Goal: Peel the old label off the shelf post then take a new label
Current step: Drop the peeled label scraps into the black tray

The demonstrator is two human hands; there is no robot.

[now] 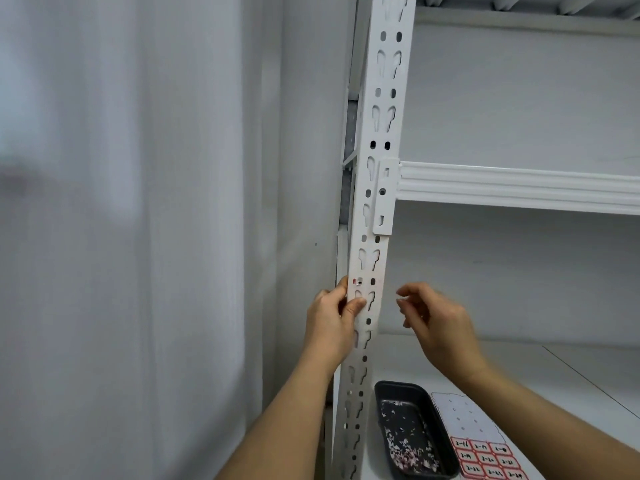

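While a red scrap of old label [356,281] clings to the white shelf post [372,258], the left hand [332,322] grips the post just below it, thumb across the front. To the right, the right hand [438,320] hovers apart from the post with fingers loosely curled; whether they pinch anything is unclear. Nearer, a dark tray [388,393] of peeled scraps lies beside a sheet of new labels [488,459] on the shelf.
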